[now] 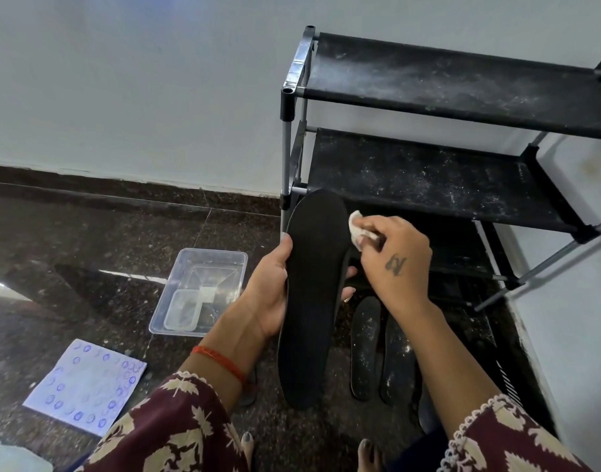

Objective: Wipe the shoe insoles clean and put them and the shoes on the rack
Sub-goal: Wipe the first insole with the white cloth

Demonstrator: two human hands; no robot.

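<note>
My left hand (270,287) grips a long black insole (314,284) from below, holding it up lengthwise with its toe end toward the rack. My right hand (394,260) pinches a small white wipe (357,226) and presses it against the insole's upper right edge. Two more black insoles (382,349), speckled with white dust, lie side by side on the floor below my right forearm. The black shoe rack (445,107) stands at the right against the wall, its fabric shelves dusty and bare. No shoes are clearly visible.
A clear plastic tub (203,291) with a smaller container inside sits on the dark granite floor to the left. A white sheet with blue printed marks (86,386) lies at lower left. My toes (367,454) show at the bottom.
</note>
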